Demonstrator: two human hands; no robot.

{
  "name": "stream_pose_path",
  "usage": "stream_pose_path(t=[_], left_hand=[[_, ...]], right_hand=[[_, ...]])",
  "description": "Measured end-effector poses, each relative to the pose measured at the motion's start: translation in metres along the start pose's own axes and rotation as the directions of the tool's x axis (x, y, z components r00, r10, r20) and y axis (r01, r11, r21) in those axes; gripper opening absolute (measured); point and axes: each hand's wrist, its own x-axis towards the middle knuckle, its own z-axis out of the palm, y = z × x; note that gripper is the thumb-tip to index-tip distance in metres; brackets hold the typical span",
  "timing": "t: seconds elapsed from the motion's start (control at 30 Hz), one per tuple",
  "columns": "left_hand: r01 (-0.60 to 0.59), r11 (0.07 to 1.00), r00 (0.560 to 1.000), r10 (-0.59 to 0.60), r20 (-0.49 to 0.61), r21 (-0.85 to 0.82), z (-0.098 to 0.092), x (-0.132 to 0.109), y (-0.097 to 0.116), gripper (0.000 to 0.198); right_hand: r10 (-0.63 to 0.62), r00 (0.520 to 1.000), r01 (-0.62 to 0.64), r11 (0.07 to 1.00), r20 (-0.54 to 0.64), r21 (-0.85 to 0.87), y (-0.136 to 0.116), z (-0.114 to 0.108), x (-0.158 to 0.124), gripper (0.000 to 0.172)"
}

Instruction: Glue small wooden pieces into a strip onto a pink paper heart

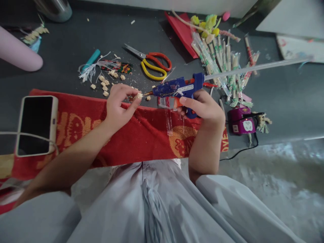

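Pinching a small pale piece point(139, 96) between narrowed thumb and fingertips, the left hand point(123, 104) faces a blue glue gun point(174, 87), whose handle is wrapped by the right hand point(204, 106). Clock positions are read from the gun's body. The nozzle points to nine o'clock and meets or nearly meets the piece (contact cannot be told at this scale). A long translucent glue stick point(253, 69) projects from the gun's rear, toward three o'clock and slightly above.

Loose pale pieces point(104, 82) lie scattered at nine o'clock, close to white strings point(89, 70) and a turquoise tube point(91, 60). Between ten and eleven o'clock rest scissors point(154, 64) with one red and one yellow handle, their blades parted slightly. A red packet point(181, 32) occupies twelve o'clock; yellow decorations point(206, 23), one. Wrapped sticks point(225, 64) are heaped at two o'clock, and a purple device point(241, 121) with a black cable sits at four. A patterned red towel point(141, 141) spreads beneath the forearms, bearing a phone point(36, 125) between eight and nine o'clock.
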Motion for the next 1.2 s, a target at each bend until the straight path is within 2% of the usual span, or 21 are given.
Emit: stream_pose_path(t=[0.1,0.17,0.23,0.3,0.33,0.43,0.53,0.67,0.77,0.83,0.9,1.0,1.07,1.2], left_hand=[[-0.017,1.0,1.0,0.017,-0.008,0.0,0.0,0.0,0.001,0.024],[-0.029,1.0,1.0,0.029,-0.001,0.0,-0.001,0.0,0.001,0.017],[-0.035,0.999,0.999,0.035,0.018,0.005,-0.002,0.0,0.002,0.012],[-0.032,0.999,0.998,0.031,0.051,0.016,-0.004,-0.001,0.003,0.01],[-0.025,0.999,0.997,0.023,0.076,0.024,-0.004,-0.001,0.003,0.01],[-0.002,0.998,0.987,-0.008,0.159,0.066,-0.005,-0.001,0.004,0.012],[-0.026,0.993,0.984,0.006,0.176,0.111,-0.005,-0.002,0.005,0.013],[-0.035,0.986,0.98,0.003,0.198,0.161,-0.002,-0.004,0.004,0.015],[0.0,0.979,0.97,-0.05,0.236,0.206,0.0,-0.005,0.002,0.013],[0.024,0.973,0.961,-0.086,0.263,0.231,0.0,-0.004,0.002,0.011],[0.038,0.969,0.949,-0.111,0.294,0.245,-0.001,-0.003,0.002,0.01],[0.053,0.967,0.933,-0.137,0.333,0.249,-0.003,-0.002,0.002,0.011],[0.074,0.966,0.92,-0.162,0.357,0.246,-0.003,-0.002,0.002,0.01],[0.08,0.974,0.926,-0.152,0.346,0.212,0.0,-0.004,-0.002,0.009]], right_hand=[[0.001,0.998,-0.006,0.997,-0.061,-0.072,0.002,-0.007,-0.003,0.048],[-0.044,0.985,0.014,0.984,-0.165,-0.178,0.007,-0.012,-0.003,0.038],[-0.079,0.943,-0.032,0.946,-0.325,-0.321,0.014,-0.019,0.0,0.029],[-0.123,0.868,-0.146,0.863,-0.482,-0.483,0.021,-0.025,0.004,0.023],[-0.145,0.847,-0.205,0.798,-0.511,-0.566,0.025,-0.028,0.005,0.029],[-0.105,0.868,-0.344,0.579,-0.486,-0.739,0.034,-0.037,0.008,0.043],[-0.074,0.881,-0.385,0.46,-0.467,-0.8,0.043,-0.041,0.007,0.048],[-0.016,0.906,-0.383,0.398,-0.423,-0.834,0.053,-0.04,0.003,0.062],[-0.013,0.873,-0.445,0.385,-0.487,-0.809,0.051,-0.037,-0.001,0.069],[-0.067,0.848,-0.463,0.388,-0.525,-0.797,0.045,-0.031,0.0,0.065],[-0.154,0.871,-0.367,0.425,-0.466,-0.827,0.037,-0.017,0.006,0.054],[-0.222,0.951,-0.083,0.488,-0.216,-0.869,0.029,0.016,0.025,0.037],[-0.245,0.967,0.067,0.508,-0.07,-0.859,0.029,0.038,0.039,0.031],[-0.26,0.966,0.125,0.519,-0.016,-0.845,0.037,0.063,0.056,0.024]])
